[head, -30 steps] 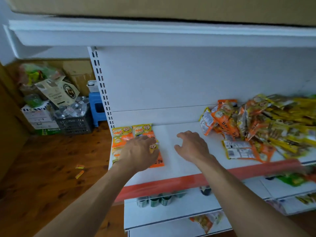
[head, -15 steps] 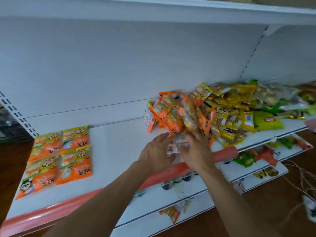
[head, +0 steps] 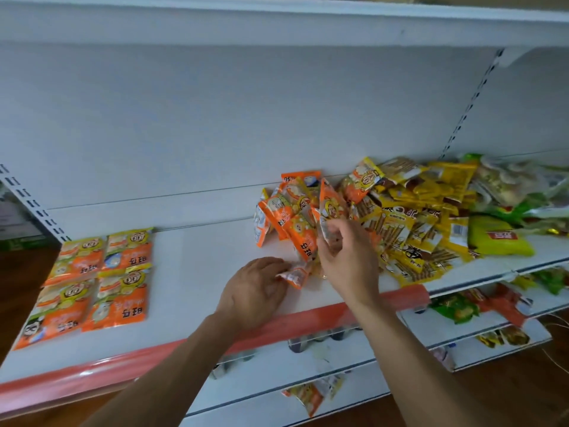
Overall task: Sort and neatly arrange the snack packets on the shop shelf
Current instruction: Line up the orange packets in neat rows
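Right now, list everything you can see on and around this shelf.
shelf: one, white with red front strip, mid view
sorted packets: at least four, orange and yellow-green, grid at left end
orange heap: several packets, orange, behind the hands
yellow packets: many, yellow, right of the orange heap
green bag: one, yellow-green with red label, right end
lower shelves: at least two, white, below
floor: brown wood, lower left
left hand: holds a small packet, orange, at the shelf front
right hand: pinches an upright packet, orange, at the heap's edge
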A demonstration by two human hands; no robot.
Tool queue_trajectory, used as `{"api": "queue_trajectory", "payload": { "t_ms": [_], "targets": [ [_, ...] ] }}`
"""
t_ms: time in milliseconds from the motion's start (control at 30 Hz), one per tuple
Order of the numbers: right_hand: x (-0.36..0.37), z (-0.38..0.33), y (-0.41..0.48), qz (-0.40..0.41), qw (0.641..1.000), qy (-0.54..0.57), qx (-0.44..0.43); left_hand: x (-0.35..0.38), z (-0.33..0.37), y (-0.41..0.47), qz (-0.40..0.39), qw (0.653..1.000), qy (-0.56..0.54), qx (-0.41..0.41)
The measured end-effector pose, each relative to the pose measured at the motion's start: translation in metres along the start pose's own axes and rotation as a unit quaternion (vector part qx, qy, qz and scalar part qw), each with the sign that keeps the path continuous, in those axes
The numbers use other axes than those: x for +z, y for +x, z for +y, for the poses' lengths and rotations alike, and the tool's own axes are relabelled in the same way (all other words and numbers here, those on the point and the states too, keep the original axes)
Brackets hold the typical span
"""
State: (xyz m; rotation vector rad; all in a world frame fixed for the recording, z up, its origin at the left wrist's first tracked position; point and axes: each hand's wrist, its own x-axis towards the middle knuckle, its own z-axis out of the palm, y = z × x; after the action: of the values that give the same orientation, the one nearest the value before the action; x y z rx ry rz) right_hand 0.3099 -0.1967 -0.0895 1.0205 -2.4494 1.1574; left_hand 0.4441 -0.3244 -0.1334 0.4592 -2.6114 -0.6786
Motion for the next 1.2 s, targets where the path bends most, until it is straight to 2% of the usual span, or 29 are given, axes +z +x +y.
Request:
{"api": "queue_trajectory", "payload": {
  "t_ms": [133, 200, 233, 333, 367, 400, 467, 567, 700, 767, 800, 833, 900, 967, 1067, 1133, 1200],
  "targets": [
    [0.018, -0.009, 0.007, -0.072, 0.996, -0.024, -0.038, -0.023, -0.009, -0.015, 0.030, 0.990, -0.079, -0.114],
    [0.030, -0.010, 0.014, -0.114, 0.990, -0.069, -0.040, -0.034, -0.011, -0.018, 0.054, 0.970, -0.150, -0.182],
    [0.035, -0.011, 0.018, -0.127, 0.986, -0.095, -0.043, -0.038, -0.011, -0.018, 0.070, 0.945, -0.220, -0.230],
    [0.048, -0.013, 0.025, -0.155, 0.975, -0.152, -0.044, -0.049, -0.006, -0.015, 0.076, 0.802, -0.478, -0.351],
    [0.052, -0.014, 0.025, -0.170, 0.971, -0.162, -0.037, -0.052, -0.005, -0.014, 0.062, 0.771, -0.518, -0.365],
    [0.054, -0.013, 0.025, -0.181, 0.969, -0.168, -0.032, -0.053, -0.004, -0.015, 0.052, 0.755, -0.539, -0.370],
    [0.054, -0.013, 0.025, -0.173, 0.970, -0.169, -0.035, -0.055, -0.005, -0.015, 0.069, 0.748, -0.546, -0.372],
    [0.043, -0.019, 0.024, -0.096, 0.988, -0.115, -0.048, -0.056, -0.011, -0.018, 0.121, 0.747, -0.533, -0.379],
    [0.025, -0.043, 0.020, 0.019, 0.993, 0.057, -0.101, -0.056, -0.016, -0.020, 0.150, 0.734, -0.540, -0.383],
    [0.026, -0.053, 0.018, 0.025, 0.984, 0.147, -0.095, -0.058, -0.018, -0.019, 0.161, 0.731, -0.540, -0.386],
    [0.030, -0.057, 0.017, 0.007, 0.977, 0.202, -0.062, -0.061, -0.019, -0.019, 0.166, 0.725, -0.544, -0.387],
    [0.037, -0.062, 0.015, -0.023, 0.962, 0.271, -0.005, -0.064, -0.021, -0.021, 0.173, 0.721, -0.548, -0.387],
    [0.053, -0.074, 0.011, -0.077, 0.897, 0.414, 0.133, -0.072, -0.029, -0.027, 0.198, 0.719, -0.545, -0.383],
    [0.070, -0.086, 0.005, -0.105, 0.844, 0.474, 0.228, -0.084, -0.041, -0.039, 0.251, 0.718, -0.528, -0.377],
    [0.099, -0.108, -0.008, -0.147, 0.805, 0.503, 0.279, -0.109, -0.063, -0.059, 0.304, 0.733, -0.477, -0.378],
    [0.118, -0.126, -0.018, -0.175, 0.783, 0.514, 0.304, -0.126, -0.077, -0.070, 0.300, 0.747, -0.462, -0.371],
    [0.132, -0.145, -0.024, -0.197, 0.741, 0.545, 0.339, -0.141, -0.092, -0.079, 0.305, 0.751, -0.451, -0.374]
  ]
}}
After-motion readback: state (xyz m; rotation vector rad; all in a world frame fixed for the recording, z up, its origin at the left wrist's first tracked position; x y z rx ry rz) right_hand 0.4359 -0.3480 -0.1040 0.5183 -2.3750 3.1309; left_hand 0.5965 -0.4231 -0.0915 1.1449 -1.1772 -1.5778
